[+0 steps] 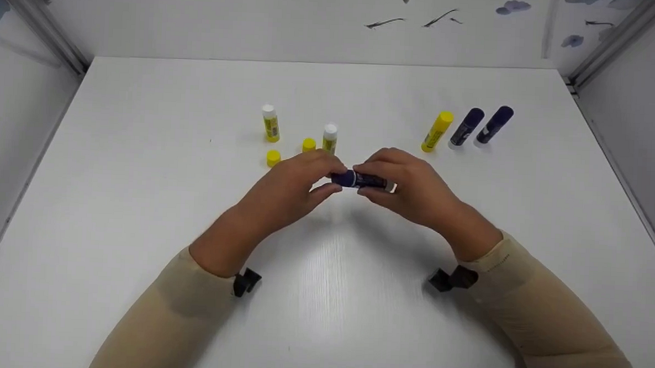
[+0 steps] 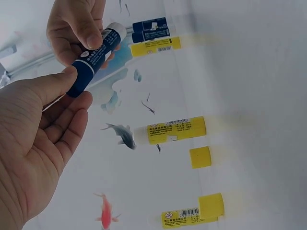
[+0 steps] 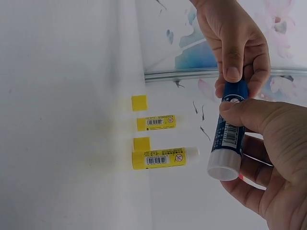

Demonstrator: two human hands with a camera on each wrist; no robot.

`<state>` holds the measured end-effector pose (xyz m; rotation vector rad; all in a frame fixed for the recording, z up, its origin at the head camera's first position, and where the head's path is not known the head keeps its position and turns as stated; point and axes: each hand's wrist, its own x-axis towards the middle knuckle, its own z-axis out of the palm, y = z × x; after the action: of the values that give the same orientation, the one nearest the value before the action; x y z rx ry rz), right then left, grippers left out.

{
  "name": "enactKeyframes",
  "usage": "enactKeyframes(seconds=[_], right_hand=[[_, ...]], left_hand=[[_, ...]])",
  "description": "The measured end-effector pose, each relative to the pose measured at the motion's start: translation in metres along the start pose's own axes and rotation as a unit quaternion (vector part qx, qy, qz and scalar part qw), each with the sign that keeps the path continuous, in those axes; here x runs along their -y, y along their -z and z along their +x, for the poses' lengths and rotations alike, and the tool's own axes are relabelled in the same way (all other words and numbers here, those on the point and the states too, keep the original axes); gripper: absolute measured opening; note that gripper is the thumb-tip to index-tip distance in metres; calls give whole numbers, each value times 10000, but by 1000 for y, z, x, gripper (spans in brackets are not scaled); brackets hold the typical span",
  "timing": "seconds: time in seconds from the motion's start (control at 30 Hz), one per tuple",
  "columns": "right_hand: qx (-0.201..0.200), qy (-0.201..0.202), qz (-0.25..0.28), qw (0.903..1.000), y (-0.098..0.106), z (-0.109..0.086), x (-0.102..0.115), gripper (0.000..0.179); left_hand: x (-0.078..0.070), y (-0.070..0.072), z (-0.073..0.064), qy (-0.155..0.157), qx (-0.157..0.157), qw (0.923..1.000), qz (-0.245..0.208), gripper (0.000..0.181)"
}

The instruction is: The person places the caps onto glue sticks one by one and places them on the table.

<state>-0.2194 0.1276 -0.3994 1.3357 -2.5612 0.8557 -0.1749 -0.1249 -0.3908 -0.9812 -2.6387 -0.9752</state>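
Observation:
Held level above the table is a dark blue glue stick with a white base. My left hand pinches its blue cap between thumb and fingers. Around the printed body, near the white base, my right hand has its thumb and fingers curled. The cap sits against the body, with a pale ring at the joint in the left wrist view. Just beyond my left hand stand two yellow glue sticks with white tops, one farther left and one partly hidden by the hand. Two yellow caps are beside them.
At the back right, a yellow glue stick and two dark blue glue sticks stand upright in a row. White panels with painted fish border the white table at the back and sides.

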Motion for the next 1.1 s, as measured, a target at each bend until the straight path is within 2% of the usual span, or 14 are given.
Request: enactKeyframes(seconds=[0.2,0.4,0.63,1.1], right_hand=[[-91,68,44,9999,1,-1,2,31],[-334,322,137,9988,3,-1,4,31],[-378,353,76,9986,3,-3,5,28],[-331,265,191,9989,6,-3,7,28]], left_hand=[[-2,1,0,-149,-142,9998,74,26],[-4,2,-2,-376,-402,9984,116,27],[-8,4,-1,-352,-358,9987,81,27],[-16,5,-2,-338,-299,9981,430,27]])
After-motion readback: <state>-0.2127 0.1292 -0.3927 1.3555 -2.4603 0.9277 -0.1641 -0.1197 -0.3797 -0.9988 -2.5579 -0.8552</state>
